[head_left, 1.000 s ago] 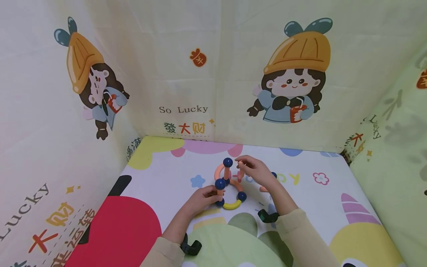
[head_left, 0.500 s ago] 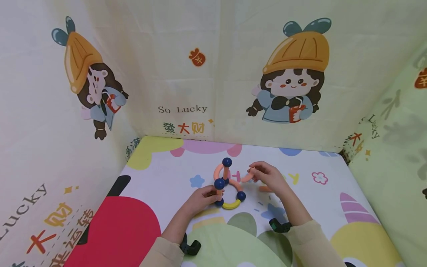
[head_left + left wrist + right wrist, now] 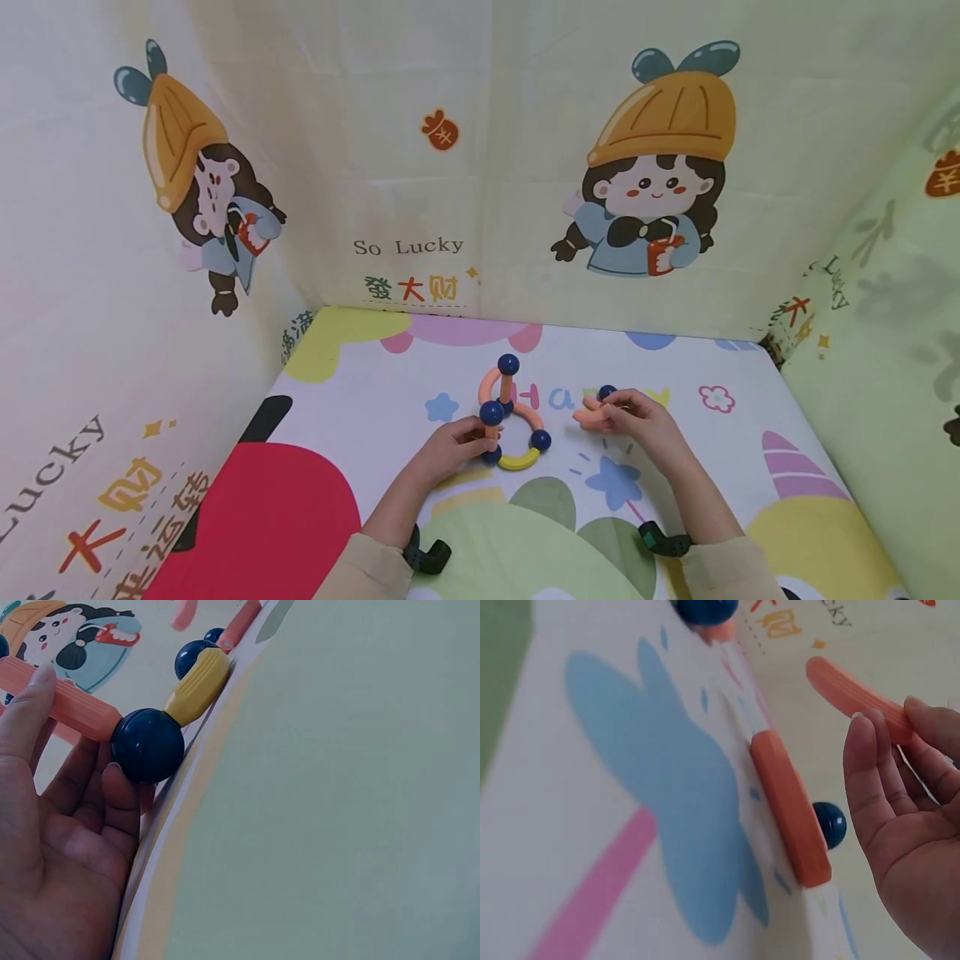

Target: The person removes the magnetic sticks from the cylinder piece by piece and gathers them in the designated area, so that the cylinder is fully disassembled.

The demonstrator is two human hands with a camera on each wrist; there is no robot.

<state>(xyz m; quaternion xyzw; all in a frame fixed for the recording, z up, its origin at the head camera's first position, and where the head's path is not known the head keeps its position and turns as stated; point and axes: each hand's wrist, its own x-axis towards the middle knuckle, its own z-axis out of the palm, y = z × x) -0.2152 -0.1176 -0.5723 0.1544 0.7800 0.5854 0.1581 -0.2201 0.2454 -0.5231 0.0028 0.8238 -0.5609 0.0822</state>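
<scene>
A magnetic stick-and-ball structure stands at mid-table: orange and yellow curved rods form a ring with dark blue balls, and further orange rods rise from it, topped by balls. My left hand grips an upright orange rod of it, thumb on one side. Below that rod, a blue ball meets the yellow curved rod. Between thumb and fingertips, my right hand pinches a curved orange rod, apart from the structure. Beneath it lies another orange rod on the table.
A loose dark blue ball rests just behind the right hand. The tabletop carries a printed cartoon mat. Printed cloth walls enclose the back and both sides.
My right hand has moved away from the structure, rightward and nearer, carrying the curved orange rod to beside the lying rod. My left hand keeps its grip in the same place.
</scene>
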